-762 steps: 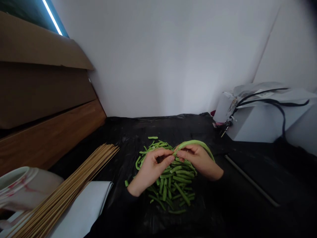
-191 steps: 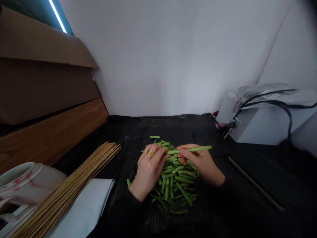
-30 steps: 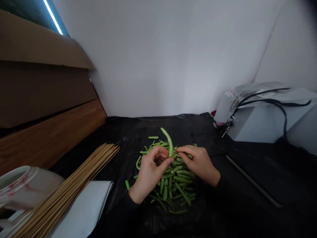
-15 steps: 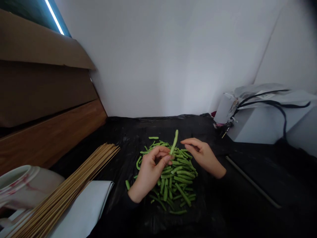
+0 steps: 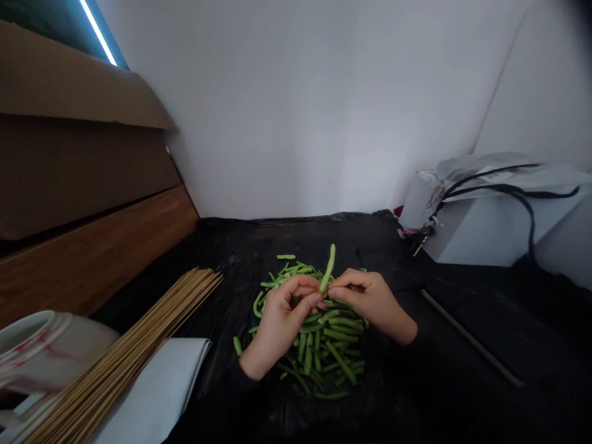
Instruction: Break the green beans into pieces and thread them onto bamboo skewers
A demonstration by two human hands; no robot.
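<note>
My left hand (image 5: 285, 319) pinches a green bean (image 5: 328, 267) by its lower end, between thumb and fingertips. The bean stands nearly upright, its free end leaning slightly to the right. From the right, my right hand (image 5: 377, 303) closes thumb and fingertips on the same bean, low down beside the left fingertips; the exact contact is partly hidden. Under both hands lies a loose pile of green bean pieces (image 5: 340, 336), partly covered by the fingers.
Black plastic sheeting (image 5: 240, 246) covers the table. At left are a bundle of thin wooden sticks (image 5: 152, 336), a folded white sheet (image 5: 157, 388) and a white ceramic vessel (image 5: 69, 348). A white box (image 5: 485, 231) with black straps stands at right, near a dark strip (image 5: 472, 338).
My right hand has moved left and closed its fingertips at the bean's lower end. My left hand keeps its hold, with the bean tilted about the same.
</note>
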